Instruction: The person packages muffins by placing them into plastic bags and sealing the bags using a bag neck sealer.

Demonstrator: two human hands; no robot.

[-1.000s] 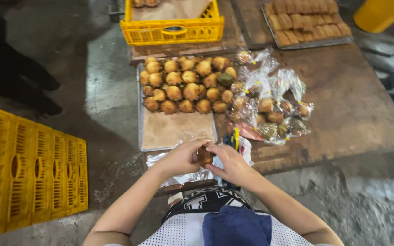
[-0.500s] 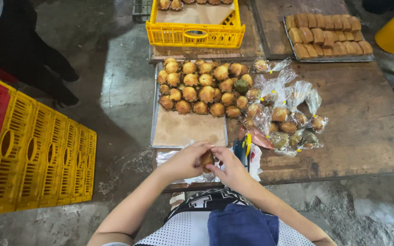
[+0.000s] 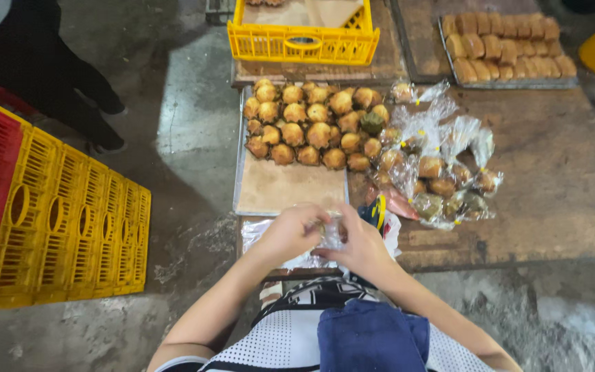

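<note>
Both hands closed on a clear bag.
Left hand [image 3: 290, 233] and right hand [image 3: 358, 244] pinched the bag [image 3: 330, 234] at the table [image 3: 559, 200] edge; a firm pinch kept it open.

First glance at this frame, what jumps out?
The golden muffins packed on the far half of a metal tray at the centre of the wooden table, with a heap of bagged ones just to their right. At the table's near edge the left hand and right hand meet over a clear plastic bag. Bright yellow crates line the floor on the left.
</note>
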